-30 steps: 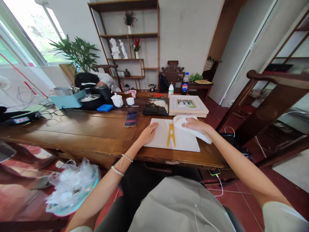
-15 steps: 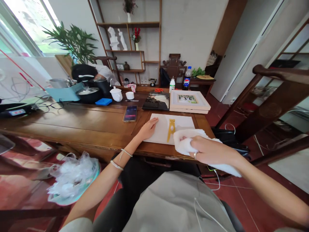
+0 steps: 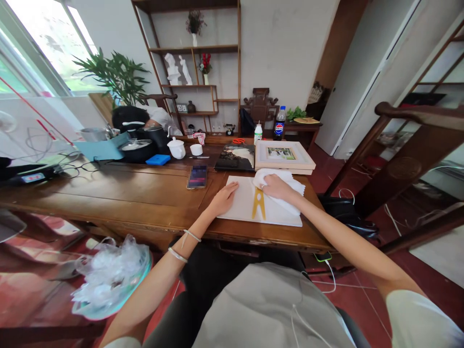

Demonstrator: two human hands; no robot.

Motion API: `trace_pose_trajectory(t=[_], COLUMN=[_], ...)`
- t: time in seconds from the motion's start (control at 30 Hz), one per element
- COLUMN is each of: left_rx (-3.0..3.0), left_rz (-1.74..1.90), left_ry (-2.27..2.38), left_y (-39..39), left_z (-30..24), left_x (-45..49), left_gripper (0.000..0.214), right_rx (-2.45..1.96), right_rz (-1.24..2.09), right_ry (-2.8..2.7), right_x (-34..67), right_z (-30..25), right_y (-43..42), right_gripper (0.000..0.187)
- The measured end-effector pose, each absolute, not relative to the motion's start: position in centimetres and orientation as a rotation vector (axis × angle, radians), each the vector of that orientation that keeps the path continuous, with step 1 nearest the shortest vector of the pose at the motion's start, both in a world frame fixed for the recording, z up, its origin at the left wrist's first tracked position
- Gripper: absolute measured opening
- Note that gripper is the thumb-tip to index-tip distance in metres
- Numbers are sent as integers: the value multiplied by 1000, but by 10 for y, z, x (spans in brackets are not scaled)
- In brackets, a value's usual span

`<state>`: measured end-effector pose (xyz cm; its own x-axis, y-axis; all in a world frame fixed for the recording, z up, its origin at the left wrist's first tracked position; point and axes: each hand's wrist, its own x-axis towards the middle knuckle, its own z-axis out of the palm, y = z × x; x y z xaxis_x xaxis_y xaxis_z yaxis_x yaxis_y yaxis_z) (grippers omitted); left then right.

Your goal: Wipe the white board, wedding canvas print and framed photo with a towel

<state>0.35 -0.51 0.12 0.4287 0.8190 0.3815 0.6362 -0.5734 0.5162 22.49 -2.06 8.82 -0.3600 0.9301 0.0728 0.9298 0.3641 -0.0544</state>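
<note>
On the table's near edge lies a flat white board [image 3: 239,212], with a yellow two-legged shape [image 3: 258,205] at its middle; I cannot tell whether it is printed or a separate piece. My left hand [image 3: 224,199] rests flat on the board's left side, fingers stretched out and holding nothing. A bunched white cloth [image 3: 286,176] is gripped in my right hand [image 3: 277,187], which presses it against the board's far right part. The cloth covers the top of the yellow shape and some of the board.
Behind the board are a black picture panel [image 3: 235,157] and a white framed photo [image 3: 304,157]. A phone [image 3: 197,177] lies to the left. A white teapot [image 3: 176,148], cup [image 3: 196,149] and blue box [image 3: 158,159] stand farther back. A bag-filled bin [image 3: 112,275] is on the floor.
My right hand has moved the cloth forward and left, from the board's near right corner to its far side over the yellow shape's top. My left hand stays on the board.
</note>
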Motion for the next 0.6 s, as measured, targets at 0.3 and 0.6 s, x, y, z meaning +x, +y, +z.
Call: trace_pose_trajectory(t=[0.3, 0.6], left_rx=[2363, 2370], left_rz=[921, 918], left_ry=[1240, 1244], left_y=[-4, -3], left_z=[0, -2], left_x=[4, 4], left_gripper=[45, 44], right_rx=[-1252, -1382], right_rz=[-133, -282], right_ry=[-2851, -2740], right_x=[194, 196], right_z=[79, 84], right_y=[-123, -72], right_gripper=[23, 21])
